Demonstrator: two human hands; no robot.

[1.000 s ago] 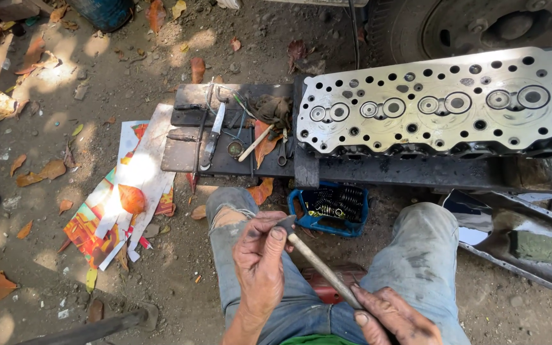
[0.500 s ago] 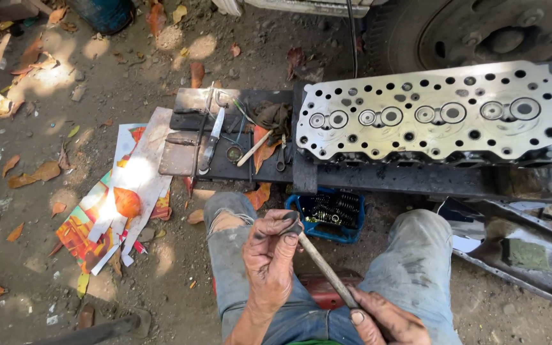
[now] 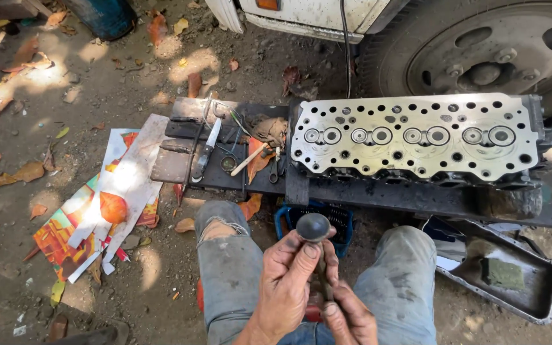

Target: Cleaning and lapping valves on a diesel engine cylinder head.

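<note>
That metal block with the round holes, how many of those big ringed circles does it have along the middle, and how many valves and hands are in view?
Big ringed circles along the middle of the cylinder head: 8, in 4 pairs
Engine valve, its round head up, between the fingers: 1
Hands: 2, left hand and right hand, both on the valve
Total: 11

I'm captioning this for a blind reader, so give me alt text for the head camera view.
Two grimy hands, left hand and right hand, hold an engine valve upright above the knees of a person seated on dirt. Ahead, a cylinder head lies on a dark metal beam beside tools, with a truck wheel behind.
</note>
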